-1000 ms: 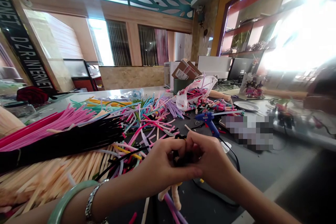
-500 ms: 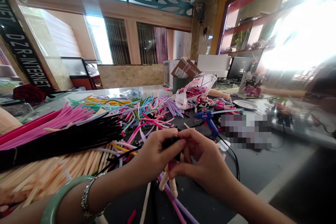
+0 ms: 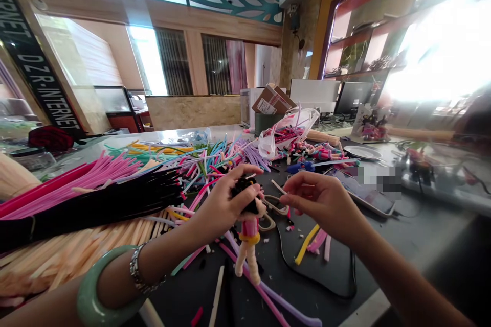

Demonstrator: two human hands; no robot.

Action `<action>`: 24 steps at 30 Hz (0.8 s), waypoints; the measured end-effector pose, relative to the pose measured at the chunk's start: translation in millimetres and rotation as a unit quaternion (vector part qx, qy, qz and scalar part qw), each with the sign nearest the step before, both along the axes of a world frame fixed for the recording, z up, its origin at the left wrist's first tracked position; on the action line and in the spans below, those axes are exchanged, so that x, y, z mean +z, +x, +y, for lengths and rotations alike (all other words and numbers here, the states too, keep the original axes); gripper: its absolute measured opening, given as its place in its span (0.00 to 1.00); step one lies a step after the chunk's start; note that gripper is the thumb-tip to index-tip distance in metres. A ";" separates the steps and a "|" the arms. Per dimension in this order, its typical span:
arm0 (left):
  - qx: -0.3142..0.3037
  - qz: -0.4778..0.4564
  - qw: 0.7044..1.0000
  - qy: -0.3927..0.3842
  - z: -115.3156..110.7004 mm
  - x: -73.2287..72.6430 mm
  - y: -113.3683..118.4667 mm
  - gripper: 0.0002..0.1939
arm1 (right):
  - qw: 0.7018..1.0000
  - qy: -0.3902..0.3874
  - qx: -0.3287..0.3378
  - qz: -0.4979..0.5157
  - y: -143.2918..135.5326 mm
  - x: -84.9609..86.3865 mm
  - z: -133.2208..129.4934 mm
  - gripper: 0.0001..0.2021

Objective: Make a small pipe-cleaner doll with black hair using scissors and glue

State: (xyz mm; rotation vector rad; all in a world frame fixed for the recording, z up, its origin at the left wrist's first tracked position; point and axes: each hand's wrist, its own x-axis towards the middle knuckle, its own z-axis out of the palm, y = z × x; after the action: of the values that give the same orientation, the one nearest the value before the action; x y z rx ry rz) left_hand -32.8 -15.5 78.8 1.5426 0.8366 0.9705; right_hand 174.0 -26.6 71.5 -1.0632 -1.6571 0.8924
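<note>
A small doll of fuzzy stems hangs upright from my left hand (image 3: pixel 230 196), whose thumb and fingers close round its black head (image 3: pixel 249 199). The doll has a pink body (image 3: pixel 250 227), a yellow waist band and two cream legs (image 3: pixel 252 263). To the right, apart from the doll, my right hand (image 3: pixel 312 194) has its thumb and forefinger nearly together in a pinch; anything between them is too small to make out. Light-coloured scissor handles (image 3: pixel 282 210) lie on the dark mat between the doll and my right hand.
Bundles of black (image 3: pixel 115 202), pink (image 3: pixel 111 171) and cream stems (image 3: pixel 92 245) lie at left. Behind are mixed stems and a plastic bag (image 3: pixel 268 145). A blue glue gun (image 3: pixel 301 166), a phone-like device (image 3: pixel 360 194) and cut pieces (image 3: pixel 307 245) are at right.
My right hand has come off the doll and moved right. The doll's head and body now show more fully below my left hand, which still holds it.
</note>
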 end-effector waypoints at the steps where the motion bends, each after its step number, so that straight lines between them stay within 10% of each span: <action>1: 0.010 -0.009 1.000 -0.007 1.1 1.1 -0.1 0.17 | 0.998 0.002 -0.014 -0.057 6.4 2.5 3.1 0.13; 5: 0.040 -0.026 0.999 -0.009 6.3 4.2 -1.6 0.20 | 0.921 -0.008 -0.111 -0.373 33.1 10.3 14.7 0.11; 12: 0.077 -0.021 0.997 0.007 12.0 4.4 -5.7 0.18 | 0.836 -0.095 -0.198 -0.503 85.6 2.0 41.9 0.14; 24: 0.080 -0.012 0.995 0.058 16.3 3.2 -10.3 0.11 | 0.829 -0.119 -0.160 -0.523 88.7 -2.9 47.3 0.18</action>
State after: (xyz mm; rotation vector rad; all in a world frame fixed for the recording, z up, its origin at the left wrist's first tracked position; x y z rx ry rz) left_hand -43.1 0.8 82.1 1.5780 0.9099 1.1698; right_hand 262.8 20.7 68.6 -2.1848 -2.1220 0.2442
